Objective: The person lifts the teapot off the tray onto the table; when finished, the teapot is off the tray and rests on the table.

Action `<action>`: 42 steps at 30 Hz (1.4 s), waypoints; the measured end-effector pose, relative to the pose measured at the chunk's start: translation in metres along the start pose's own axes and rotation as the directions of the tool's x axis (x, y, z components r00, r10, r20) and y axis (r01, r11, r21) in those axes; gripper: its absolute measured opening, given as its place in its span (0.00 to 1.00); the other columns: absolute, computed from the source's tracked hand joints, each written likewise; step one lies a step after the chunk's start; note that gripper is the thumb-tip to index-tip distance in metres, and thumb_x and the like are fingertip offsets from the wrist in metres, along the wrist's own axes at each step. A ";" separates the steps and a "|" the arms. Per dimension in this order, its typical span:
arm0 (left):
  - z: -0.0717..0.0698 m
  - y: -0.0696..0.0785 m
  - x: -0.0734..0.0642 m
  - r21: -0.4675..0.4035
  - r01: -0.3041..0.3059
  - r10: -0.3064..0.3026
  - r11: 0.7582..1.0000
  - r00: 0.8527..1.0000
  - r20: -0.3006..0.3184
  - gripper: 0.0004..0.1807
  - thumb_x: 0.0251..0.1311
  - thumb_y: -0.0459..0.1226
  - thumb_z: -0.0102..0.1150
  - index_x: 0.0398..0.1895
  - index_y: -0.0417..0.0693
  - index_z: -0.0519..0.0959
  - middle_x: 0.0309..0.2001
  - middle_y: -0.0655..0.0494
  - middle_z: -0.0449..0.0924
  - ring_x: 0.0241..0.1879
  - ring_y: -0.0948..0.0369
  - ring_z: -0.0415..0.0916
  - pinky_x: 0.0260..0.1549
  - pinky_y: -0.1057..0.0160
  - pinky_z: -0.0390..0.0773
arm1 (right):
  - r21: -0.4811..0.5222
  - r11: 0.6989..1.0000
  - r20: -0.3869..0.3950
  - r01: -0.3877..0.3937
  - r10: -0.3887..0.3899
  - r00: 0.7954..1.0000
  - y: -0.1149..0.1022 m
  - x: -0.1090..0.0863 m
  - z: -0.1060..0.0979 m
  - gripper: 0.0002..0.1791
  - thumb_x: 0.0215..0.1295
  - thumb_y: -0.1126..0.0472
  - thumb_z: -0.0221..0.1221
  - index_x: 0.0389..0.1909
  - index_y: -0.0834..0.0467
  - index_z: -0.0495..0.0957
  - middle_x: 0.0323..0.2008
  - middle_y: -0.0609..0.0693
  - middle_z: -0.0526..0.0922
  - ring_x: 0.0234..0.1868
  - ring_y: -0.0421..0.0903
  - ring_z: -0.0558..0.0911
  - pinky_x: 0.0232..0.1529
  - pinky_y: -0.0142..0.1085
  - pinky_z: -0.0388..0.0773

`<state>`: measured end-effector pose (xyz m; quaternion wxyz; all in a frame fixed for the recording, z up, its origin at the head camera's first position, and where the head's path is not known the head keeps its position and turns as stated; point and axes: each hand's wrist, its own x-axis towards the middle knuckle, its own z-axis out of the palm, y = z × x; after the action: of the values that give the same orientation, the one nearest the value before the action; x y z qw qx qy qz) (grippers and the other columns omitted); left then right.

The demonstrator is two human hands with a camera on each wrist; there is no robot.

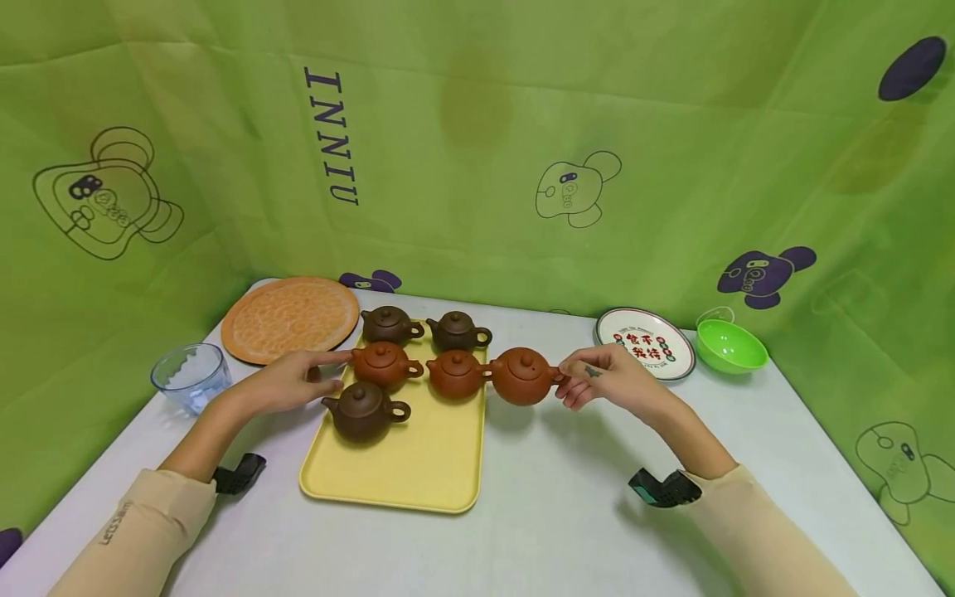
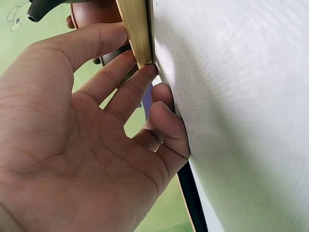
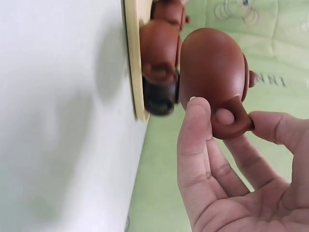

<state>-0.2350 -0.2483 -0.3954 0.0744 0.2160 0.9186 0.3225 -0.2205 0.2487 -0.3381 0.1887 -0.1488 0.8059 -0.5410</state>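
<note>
On the white counter (image 1: 567, 497) I saw a yellow tray (image 1: 418, 473) carrying five small clay teapots, with an orange plate (image 1: 289, 317) and a glass bowl (image 1: 190, 375) nearby. My left hand (image 1: 287, 383) rested at the tray's left edge, fingers (image 2: 128, 92) relaxed and grasping nothing. My right hand (image 1: 608, 380) pinched the handle of a sixth reddish teapot (image 1: 522, 376), held just beside the tray's right edge.

Head overview, close wrist views share tray (image 1: 418, 473)
</note>
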 end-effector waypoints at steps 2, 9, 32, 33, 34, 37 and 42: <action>0.000 0.001 0.000 -0.001 0.004 -0.004 1.000 1.000 0.001 0.31 0.71 0.39 0.63 0.76 0.40 0.72 0.64 0.40 0.83 0.30 0.63 0.71 0.29 0.66 0.71 | -0.005 1.000 -0.019 -0.001 0.001 1.000 0.002 0.002 -0.006 0.19 0.79 0.65 0.50 0.54 0.78 0.79 0.40 0.65 0.89 0.36 0.45 0.90 0.44 0.42 0.90; 0.000 0.002 0.000 -0.001 0.006 -0.006 1.000 1.000 -0.001 0.32 0.71 0.39 0.63 0.76 0.40 0.72 0.57 0.44 0.86 0.29 0.63 0.70 0.28 0.66 0.71 | -0.006 1.000 -0.062 -0.001 0.001 0.998 0.011 0.009 -0.020 0.19 0.79 0.66 0.49 0.55 0.80 0.77 0.40 0.64 0.90 0.37 0.48 0.91 0.46 0.45 0.90; 0.001 -0.002 0.002 0.005 0.016 -0.016 1.000 1.000 0.011 0.32 0.71 0.40 0.63 0.77 0.43 0.72 0.37 0.53 0.82 0.29 0.63 0.70 0.28 0.66 0.71 | -0.034 0.995 -0.117 -0.096 0.091 0.989 0.050 0.058 -0.029 0.20 0.75 0.70 0.46 0.56 0.79 0.79 0.42 0.66 0.90 0.36 0.43 0.89 0.43 0.38 0.89; 0.001 -0.002 0.002 0.004 0.013 -0.013 1.000 1.000 0.009 0.32 0.71 0.40 0.64 0.77 0.43 0.72 0.40 0.52 0.84 0.29 0.63 0.70 0.28 0.66 0.71 | -0.031 0.995 -0.115 -0.096 0.092 0.989 0.052 0.059 -0.029 0.20 0.75 0.70 0.46 0.56 0.80 0.78 0.42 0.66 0.90 0.36 0.43 0.89 0.42 0.38 0.89; 0.002 -0.002 0.002 0.003 0.010 -0.010 1.000 1.000 0.008 0.32 0.71 0.39 0.64 0.77 0.43 0.72 0.43 0.51 0.85 0.29 0.63 0.70 0.28 0.66 0.71 | -0.027 0.995 -0.115 -0.098 0.094 0.989 0.053 0.059 -0.030 0.20 0.75 0.70 0.46 0.57 0.80 0.77 0.42 0.66 0.89 0.36 0.43 0.89 0.42 0.38 0.89; 0.003 -0.003 0.002 0.001 0.003 -0.003 1.000 1.000 0.003 0.32 0.71 0.39 0.64 0.76 0.42 0.72 0.53 0.47 0.86 0.30 0.63 0.70 0.28 0.66 0.71 | -0.019 0.995 -0.116 -0.096 0.093 0.989 0.056 0.061 -0.031 0.21 0.76 0.70 0.46 0.59 0.80 0.76 0.41 0.65 0.90 0.36 0.44 0.89 0.42 0.38 0.89; 0.001 -0.004 0.001 0.013 0.007 -0.007 1.000 1.000 -0.009 0.32 0.70 0.39 0.64 0.76 0.42 0.73 0.49 0.48 0.87 0.30 0.62 0.71 0.28 0.65 0.71 | -0.007 0.995 -0.129 -0.101 0.100 0.987 0.058 0.065 -0.030 0.21 0.78 0.68 0.47 0.61 0.80 0.75 0.41 0.64 0.90 0.36 0.43 0.90 0.42 0.37 0.89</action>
<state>-0.2370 -0.2493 -0.3988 0.0703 0.2117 0.9217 0.3173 -0.2935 0.2657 -0.3913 0.1627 -0.0742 0.8265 -0.5338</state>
